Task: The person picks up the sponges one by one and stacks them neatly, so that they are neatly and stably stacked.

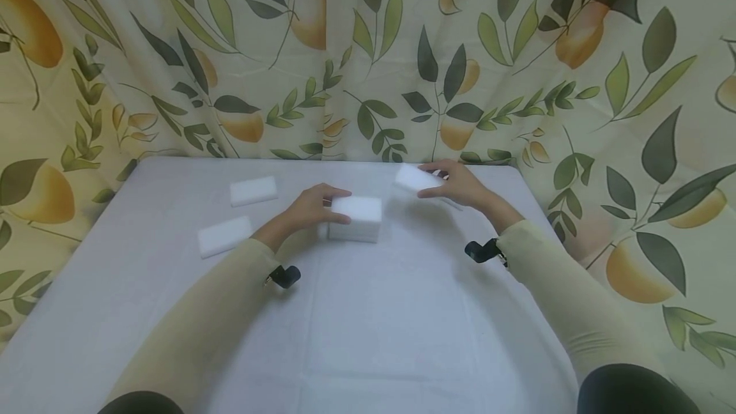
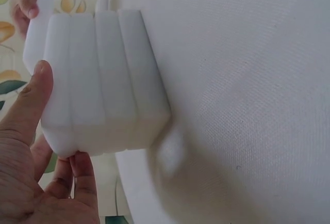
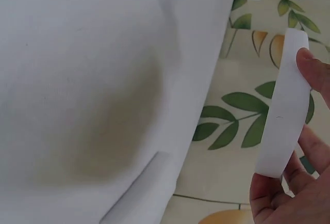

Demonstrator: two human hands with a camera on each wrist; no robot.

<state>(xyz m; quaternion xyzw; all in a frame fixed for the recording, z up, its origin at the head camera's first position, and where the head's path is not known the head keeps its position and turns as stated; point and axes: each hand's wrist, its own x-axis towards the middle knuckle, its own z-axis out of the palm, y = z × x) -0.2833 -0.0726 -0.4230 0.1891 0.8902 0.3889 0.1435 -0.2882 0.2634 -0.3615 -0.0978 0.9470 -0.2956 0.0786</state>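
Observation:
A stack of several white sponge blocks [image 1: 355, 229] stands on the white-covered table. My left hand [image 1: 313, 208] grips the stack's left end, thumb along the near side of the top block and fingers at the end and far side. In the left wrist view, the layers of the stack [image 2: 98, 74] lie flush together. To the right, my right hand [image 1: 460, 184] holds a single white sponge block [image 1: 415, 179] above the table, tilted, pinched between thumb and fingers. The right wrist view shows this held block [image 3: 285, 105] edge-on, apart from the table.
Two more white blocks lie left of the stack, one farther back [image 1: 253, 191] and one nearer [image 1: 225, 236]. Another white block [image 3: 142, 195] rests on the table below my right hand. A leaf-and-fruit patterned curtain [image 1: 402, 82] hangs behind the table.

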